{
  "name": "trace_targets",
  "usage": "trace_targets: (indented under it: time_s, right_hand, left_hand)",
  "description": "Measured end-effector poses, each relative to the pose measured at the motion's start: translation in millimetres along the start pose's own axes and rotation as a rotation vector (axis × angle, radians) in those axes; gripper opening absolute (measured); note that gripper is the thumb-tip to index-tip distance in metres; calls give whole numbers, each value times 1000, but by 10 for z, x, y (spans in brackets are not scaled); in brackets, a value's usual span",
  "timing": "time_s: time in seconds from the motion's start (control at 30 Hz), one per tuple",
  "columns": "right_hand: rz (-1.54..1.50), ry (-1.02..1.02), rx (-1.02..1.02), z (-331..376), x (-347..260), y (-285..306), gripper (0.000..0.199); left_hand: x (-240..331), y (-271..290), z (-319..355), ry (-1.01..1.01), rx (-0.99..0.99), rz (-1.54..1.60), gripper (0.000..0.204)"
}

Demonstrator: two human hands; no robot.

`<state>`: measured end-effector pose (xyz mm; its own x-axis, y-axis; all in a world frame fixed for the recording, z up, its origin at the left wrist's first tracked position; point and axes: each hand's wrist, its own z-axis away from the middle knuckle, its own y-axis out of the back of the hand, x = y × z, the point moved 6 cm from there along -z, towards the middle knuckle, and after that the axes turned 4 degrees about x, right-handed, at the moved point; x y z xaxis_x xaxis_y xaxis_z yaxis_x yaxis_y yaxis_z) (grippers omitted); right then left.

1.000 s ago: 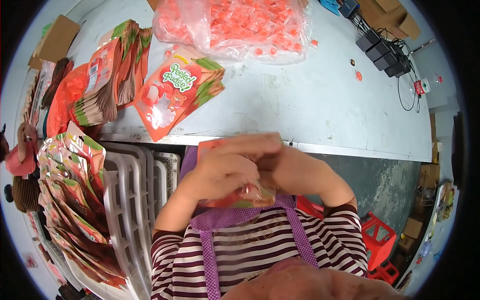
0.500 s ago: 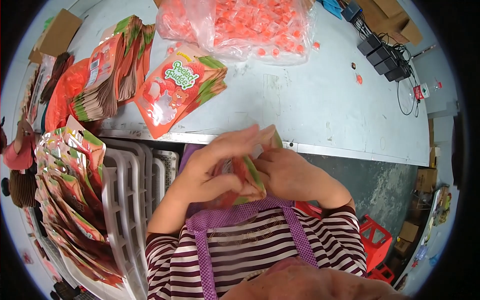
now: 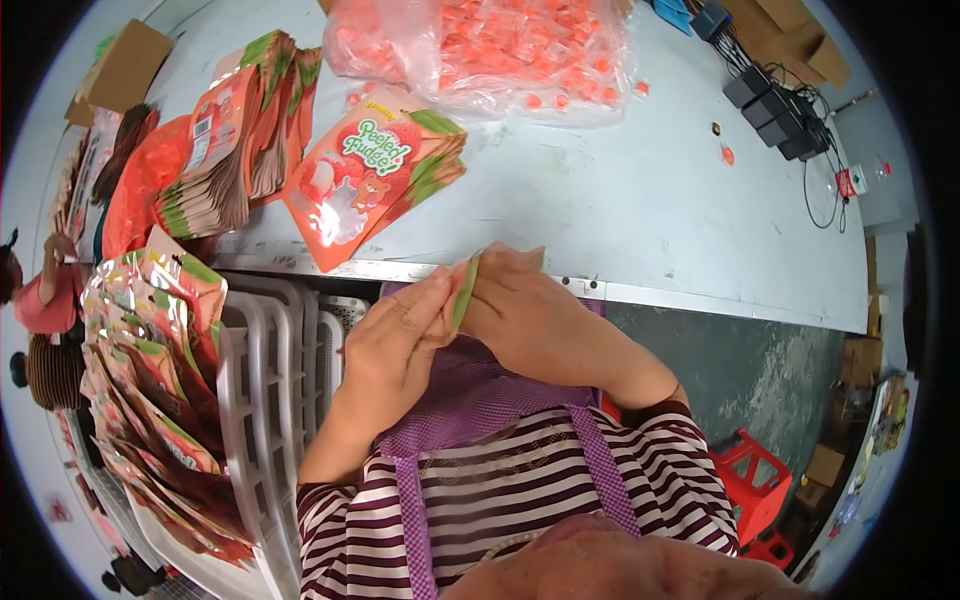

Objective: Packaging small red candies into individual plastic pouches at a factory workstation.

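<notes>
Just off the table's front edge, a red and green candy pouch is held upright between my two hands, mostly hidden by them. My left hand is closed on its left side, fingers pressed together. From the right, my right hand curls round the pouch, its fingers bent over it. Beyond them on the table lies a stack of flat printed pouches, red with green corners. Small wrapped orange-red candies fill a clear plastic bag at the back.
Bundled pouches stand at the table's left beside a red plastic bag. Filled pouches pile in a pale crate at my left. Black adapters with cables lie far right. A red stool is on the floor.
Both hands have closed in on the pouch, which has turned narrow side toward me. My left hand's fingers, apart before, now press against it. The right hand has shifted left.
</notes>
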<state>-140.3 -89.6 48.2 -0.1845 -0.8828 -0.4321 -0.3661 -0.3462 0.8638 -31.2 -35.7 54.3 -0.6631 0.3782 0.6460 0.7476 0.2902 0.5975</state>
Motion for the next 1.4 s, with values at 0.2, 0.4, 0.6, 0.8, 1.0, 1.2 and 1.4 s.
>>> trace_targets:
  time_s: [0.2,0.4,0.6,0.8,1.0,1.2,1.4]
  right_hand:
    - [-218,-170,701,192,226,504,54]
    - [-545,-291,537,246,391,225,28]
    - [-563,-261,557,274,382,195,24]
    - [-414,-284,629,324,381,189,18]
    - [-378,-314,670,379,405,202,15]
    - [-486,-386,716,399,433,191,12]
    - [-508,-369,733,398,431,168,12]
  left_hand:
    - [-349,137,215,349,149,371,26]
    - [-496,87,332,486,236,569,38]
    - [-395,82,216,283,158,531,16]
    - [-492,-12,234,433,125,440,16]
    - [-511,47,231,405,216,436,16]
    - [-336,120,110,132,162,329,16]
    - [-380,19,64,366,201,573,17]
